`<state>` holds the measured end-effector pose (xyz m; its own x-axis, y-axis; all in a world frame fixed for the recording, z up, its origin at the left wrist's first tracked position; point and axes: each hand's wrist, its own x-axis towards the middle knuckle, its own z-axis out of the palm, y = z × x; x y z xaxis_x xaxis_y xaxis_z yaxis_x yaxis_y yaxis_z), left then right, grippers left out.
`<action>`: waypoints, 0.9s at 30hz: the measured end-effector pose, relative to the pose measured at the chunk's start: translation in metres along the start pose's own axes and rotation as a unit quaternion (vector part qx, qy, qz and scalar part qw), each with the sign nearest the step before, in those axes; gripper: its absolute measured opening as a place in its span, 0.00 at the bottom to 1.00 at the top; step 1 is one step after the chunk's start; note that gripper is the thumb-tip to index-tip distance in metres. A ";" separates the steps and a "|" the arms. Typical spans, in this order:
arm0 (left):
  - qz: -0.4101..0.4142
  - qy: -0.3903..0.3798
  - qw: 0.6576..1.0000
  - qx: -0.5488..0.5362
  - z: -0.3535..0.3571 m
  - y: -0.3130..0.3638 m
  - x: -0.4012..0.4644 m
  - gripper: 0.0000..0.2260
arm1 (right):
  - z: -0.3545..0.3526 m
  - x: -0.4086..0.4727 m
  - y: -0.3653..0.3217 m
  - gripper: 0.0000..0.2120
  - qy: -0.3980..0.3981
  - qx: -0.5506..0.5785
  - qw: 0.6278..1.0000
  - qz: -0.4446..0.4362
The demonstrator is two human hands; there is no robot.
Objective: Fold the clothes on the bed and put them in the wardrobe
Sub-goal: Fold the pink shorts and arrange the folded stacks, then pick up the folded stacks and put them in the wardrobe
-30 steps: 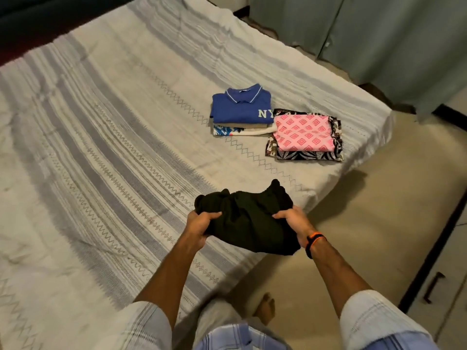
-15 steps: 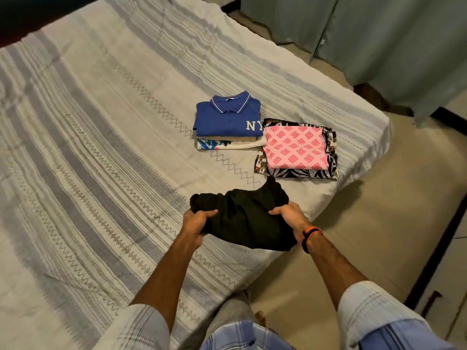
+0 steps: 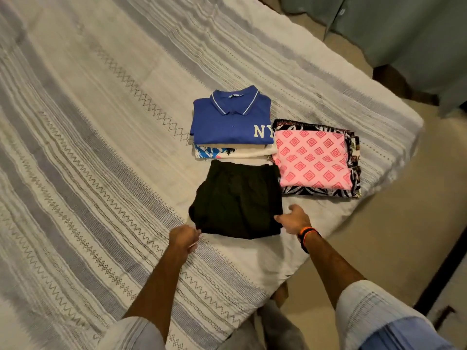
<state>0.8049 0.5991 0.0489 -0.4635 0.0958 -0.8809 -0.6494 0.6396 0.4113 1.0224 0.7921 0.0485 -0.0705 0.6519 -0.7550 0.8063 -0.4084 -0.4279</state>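
Note:
A folded black garment (image 3: 237, 198) lies flat on the bed (image 3: 101, 147), just in front of the folded piles. My left hand (image 3: 184, 239) is curled at its near left corner and pinches the fabric there. My right hand (image 3: 294, 219) touches the garment's right edge with loose fingers and a raised thumb. Behind it, a blue polo shirt (image 3: 230, 120) tops a pile with a white and blue printed piece (image 3: 217, 152) under it. To the right, a pink diamond-print cloth (image 3: 312, 160) lies on a black and white patterned one (image 3: 355, 173).
The striped bedspread stretches far to the left and back. The bed's corner and right edge drop to a beige floor (image 3: 394, 236). Green curtains (image 3: 404, 34) hang at the back right. A dark-edged cabinet with a handle (image 3: 444, 314) stands at the lower right.
The black garment, held bunched above the bed's edge before, now lies flat on the bed against the piles. Both hands have moved forward with it and my right hand has loosened.

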 end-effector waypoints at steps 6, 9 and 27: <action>0.026 -0.020 0.998 0.055 0.015 -0.007 0.002 0.19 | 0.012 0.009 0.010 0.25 -0.046 -0.010 0.999 0.000; 0.055 -0.037 0.995 0.075 0.026 0.000 -0.004 0.20 | 0.012 0.004 0.007 0.23 -0.045 0.002 0.999 -0.018; 0.202 -0.184 0.942 0.197 0.134 0.027 -0.106 0.14 | -0.087 -0.084 0.049 0.16 0.070 0.135 0.981 -0.123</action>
<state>0.9175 0.7087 0.1215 -0.3377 0.6025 -0.7231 -0.1571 0.7214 0.6744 1.1184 0.7731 0.1340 -0.1463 0.8257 -0.5448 0.5890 -0.3698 -0.7186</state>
